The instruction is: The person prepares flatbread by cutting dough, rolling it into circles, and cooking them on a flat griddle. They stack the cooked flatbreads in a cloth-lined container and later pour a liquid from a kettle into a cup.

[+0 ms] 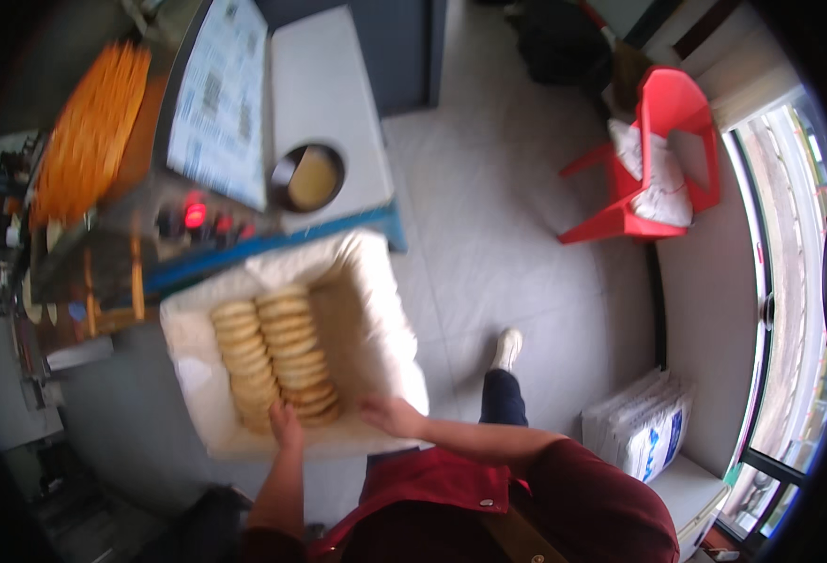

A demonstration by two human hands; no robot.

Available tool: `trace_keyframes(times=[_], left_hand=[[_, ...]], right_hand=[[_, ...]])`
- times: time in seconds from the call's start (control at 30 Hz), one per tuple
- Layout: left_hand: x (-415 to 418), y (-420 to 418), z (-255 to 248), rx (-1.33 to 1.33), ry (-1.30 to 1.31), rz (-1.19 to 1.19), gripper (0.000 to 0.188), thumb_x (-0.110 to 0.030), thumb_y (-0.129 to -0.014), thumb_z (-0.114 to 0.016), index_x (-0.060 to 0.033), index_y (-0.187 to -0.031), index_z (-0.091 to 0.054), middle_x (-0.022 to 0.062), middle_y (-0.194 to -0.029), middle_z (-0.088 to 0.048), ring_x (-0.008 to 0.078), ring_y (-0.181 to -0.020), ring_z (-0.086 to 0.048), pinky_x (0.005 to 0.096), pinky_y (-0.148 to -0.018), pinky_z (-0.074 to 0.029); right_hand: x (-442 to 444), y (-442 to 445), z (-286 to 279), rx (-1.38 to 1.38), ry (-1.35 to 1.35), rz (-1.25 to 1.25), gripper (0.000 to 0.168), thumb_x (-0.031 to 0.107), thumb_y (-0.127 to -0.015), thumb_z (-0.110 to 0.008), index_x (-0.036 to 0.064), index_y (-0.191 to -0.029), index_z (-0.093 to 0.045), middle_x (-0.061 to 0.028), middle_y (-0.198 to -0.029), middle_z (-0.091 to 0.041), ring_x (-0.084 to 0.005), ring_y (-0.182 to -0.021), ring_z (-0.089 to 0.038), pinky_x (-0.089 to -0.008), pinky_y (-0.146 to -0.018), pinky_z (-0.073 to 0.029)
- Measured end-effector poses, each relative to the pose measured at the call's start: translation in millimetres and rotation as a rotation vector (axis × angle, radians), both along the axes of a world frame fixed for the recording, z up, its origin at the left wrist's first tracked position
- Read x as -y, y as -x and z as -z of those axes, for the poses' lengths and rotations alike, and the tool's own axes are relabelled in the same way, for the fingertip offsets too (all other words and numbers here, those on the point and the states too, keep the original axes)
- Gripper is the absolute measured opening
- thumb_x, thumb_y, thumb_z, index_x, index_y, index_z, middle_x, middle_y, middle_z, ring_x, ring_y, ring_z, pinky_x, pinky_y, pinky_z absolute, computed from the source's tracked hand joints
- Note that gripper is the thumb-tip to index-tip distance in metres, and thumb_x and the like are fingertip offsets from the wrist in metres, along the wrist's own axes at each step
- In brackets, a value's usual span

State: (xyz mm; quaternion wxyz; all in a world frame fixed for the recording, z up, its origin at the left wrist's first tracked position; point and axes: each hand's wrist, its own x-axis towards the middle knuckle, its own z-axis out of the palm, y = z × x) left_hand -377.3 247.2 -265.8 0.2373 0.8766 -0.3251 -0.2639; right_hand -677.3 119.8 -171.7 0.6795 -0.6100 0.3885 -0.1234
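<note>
A cloth-lined box (385,331) stands in front of me, its light liner folded over the rim. Inside, round golden flatbreads (294,345) lie overlapping in two rows along the left and middle. My left hand (285,424) reaches over the near end of the rows and seems to touch the breads there; blur hides whether it grips one. Over the near right part of the box is my right hand (391,415), fingers pointing left and apart from the breads, with nothing visible in it.
Beyond the box, a dark bowl of pale liquid (308,177) sits on a white counter (329,84). A red plastic chair (674,105) holding a white sack (660,190) stands right. Stacked white packages (642,426) lie lower right. An orange slatted item (93,134) is at left.
</note>
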Motion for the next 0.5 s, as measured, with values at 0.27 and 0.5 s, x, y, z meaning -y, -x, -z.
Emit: trace_keyframes(times=[0.27, 0.5], left_hand=[[77, 176, -111, 0.445, -0.139, 0.022, 0.048, -0.018, -0.088, -0.051, 0.0028, -0.13, -0.039, 0.0274, -0.129, -0.043, 0.0414, -0.122, -0.04, 0.0444, -0.103, -0.033], [211, 299, -38, 0.399, 0.215, 0.13, 0.048, -0.022, -0.092, -0.048, 0.0012, -0.134, -0.037, 0.0245, -0.13, -0.044, 0.0383, -0.12, -0.044, 0.0429, -0.101, -0.036]], right_hand=[[184, 298, -47, -0.287, 0.118, 0.209, 0.03, 0.025, -0.084, -0.06, 0.006, -0.108, -0.062, -0.0152, -0.085, -0.067, -0.0306, -0.08, -0.065, -0.0388, -0.073, -0.052], [506, 324, -154, -0.09, 0.416, 0.311, 0.03, 0.022, -0.087, -0.059, 0.003, -0.109, -0.061, -0.0185, -0.092, -0.066, -0.0308, -0.086, -0.065, -0.0374, -0.077, -0.05]])
